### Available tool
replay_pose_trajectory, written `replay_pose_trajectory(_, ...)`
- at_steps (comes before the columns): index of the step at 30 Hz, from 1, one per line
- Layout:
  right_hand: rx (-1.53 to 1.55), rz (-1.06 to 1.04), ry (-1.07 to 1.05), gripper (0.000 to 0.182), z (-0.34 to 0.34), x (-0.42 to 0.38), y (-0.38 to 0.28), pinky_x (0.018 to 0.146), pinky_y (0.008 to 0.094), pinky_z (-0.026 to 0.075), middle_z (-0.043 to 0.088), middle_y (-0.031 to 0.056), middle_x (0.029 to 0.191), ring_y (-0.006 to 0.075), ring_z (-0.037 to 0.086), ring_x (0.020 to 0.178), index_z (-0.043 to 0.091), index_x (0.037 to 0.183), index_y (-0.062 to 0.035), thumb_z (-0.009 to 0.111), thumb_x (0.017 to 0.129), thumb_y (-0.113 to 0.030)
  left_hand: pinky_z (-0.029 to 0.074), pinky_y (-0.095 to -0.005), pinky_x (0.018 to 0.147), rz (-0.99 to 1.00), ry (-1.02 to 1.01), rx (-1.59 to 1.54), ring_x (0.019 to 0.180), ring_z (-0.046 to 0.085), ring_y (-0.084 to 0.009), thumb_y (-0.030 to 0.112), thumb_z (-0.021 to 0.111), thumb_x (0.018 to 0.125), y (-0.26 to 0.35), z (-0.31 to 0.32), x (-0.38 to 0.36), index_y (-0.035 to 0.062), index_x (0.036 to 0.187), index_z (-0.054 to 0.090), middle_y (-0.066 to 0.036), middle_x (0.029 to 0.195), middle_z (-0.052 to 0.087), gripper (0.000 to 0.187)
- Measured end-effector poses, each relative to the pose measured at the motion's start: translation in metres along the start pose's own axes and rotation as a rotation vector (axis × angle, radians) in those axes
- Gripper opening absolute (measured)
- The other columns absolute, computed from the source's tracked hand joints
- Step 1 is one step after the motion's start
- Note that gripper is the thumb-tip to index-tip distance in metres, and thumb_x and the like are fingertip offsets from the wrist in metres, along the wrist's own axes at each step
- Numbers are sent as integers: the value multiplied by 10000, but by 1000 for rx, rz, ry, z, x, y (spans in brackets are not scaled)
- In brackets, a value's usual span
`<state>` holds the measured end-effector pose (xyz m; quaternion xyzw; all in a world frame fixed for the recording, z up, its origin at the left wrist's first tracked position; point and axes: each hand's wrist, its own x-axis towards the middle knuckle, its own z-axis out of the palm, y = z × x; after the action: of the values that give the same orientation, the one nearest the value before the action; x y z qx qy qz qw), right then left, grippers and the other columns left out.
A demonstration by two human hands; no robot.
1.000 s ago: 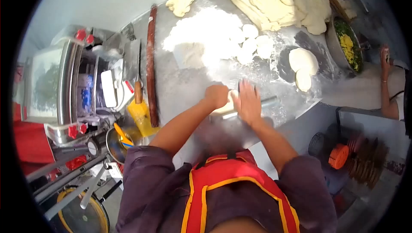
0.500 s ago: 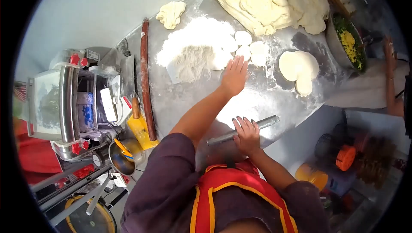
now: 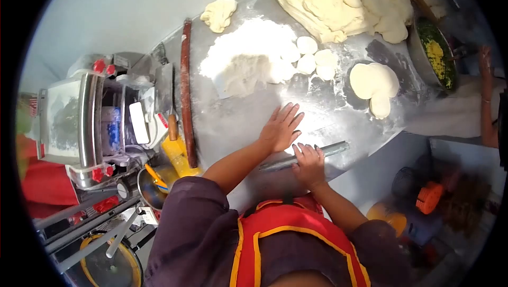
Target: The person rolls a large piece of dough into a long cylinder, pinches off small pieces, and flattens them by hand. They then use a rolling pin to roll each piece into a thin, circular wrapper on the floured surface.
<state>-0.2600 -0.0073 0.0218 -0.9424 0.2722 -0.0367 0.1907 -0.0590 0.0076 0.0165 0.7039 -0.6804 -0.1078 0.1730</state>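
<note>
My left hand (image 3: 281, 127) is open, palm down and fingers spread, over the floury steel worktop (image 3: 222, 123) in front of me. Close beside it, near the worktop's front edge, my right hand (image 3: 309, 164) is closed over a grey rolling pin (image 3: 336, 148). Beyond my left hand lie several small round dough pieces (image 3: 306, 64) next to a heap of white flour (image 3: 248, 38). Flattened dough rounds (image 3: 374, 80) overlap one another to the right.
A large dough mass (image 3: 338, 4) covers the far right. A smaller dough lump (image 3: 218, 15) sits at the back. Leftward are a long reddish rod (image 3: 186, 91) and a cleaver (image 3: 164, 91). A bowl of greens and yellow bits (image 3: 434, 57) stands right, near another person's hand (image 3: 485, 60).
My left hand has drawn back from the small dough pieces toward me, its fingers spreading. My right hand stays at the rolling pin, its fingers slightly more bent.
</note>
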Motion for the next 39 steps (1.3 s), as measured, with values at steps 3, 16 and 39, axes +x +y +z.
replay_pose_trajectory(3, 52, -18, 19, 608, -2, 2, 3, 1066, 529, 320, 552, 77, 1314, 274, 512, 1210, 511, 1343, -123, 674, 784, -297, 221, -575, 1141, -40, 22, -15, 1418, 287, -372, 452, 622, 878, 1, 7, 13, 108, 1436, 445, -181, 1506, 358, 678)
replay_pose_trajectory(16, 35, -187, 30, 443, -31, -8, 41, 1029, 487, 348, 580, 73, 1161, 291, 518, 1126, 609, 1186, -132, 729, 767, -205, 415, -427, 1004, -253, 251, -341, 1173, 483, -383, 195, 734, 795, -31, 10, -20, 74, 1170, 630, -164, 1232, 536, 408)
replay_pose_trajectory(39, -379, 166, 308, 602, -25, 196, 61, 1154, 615, 124, 249, 124, 1591, 316, 238, 1462, 240, 1536, -85, 403, 1003, -312, 214, -629, 1118, -256, 501, 200, 1427, 299, -340, 409, 567, 936, -91, -34, 67, 58, 1438, 414, -156, 1522, 359, 631)
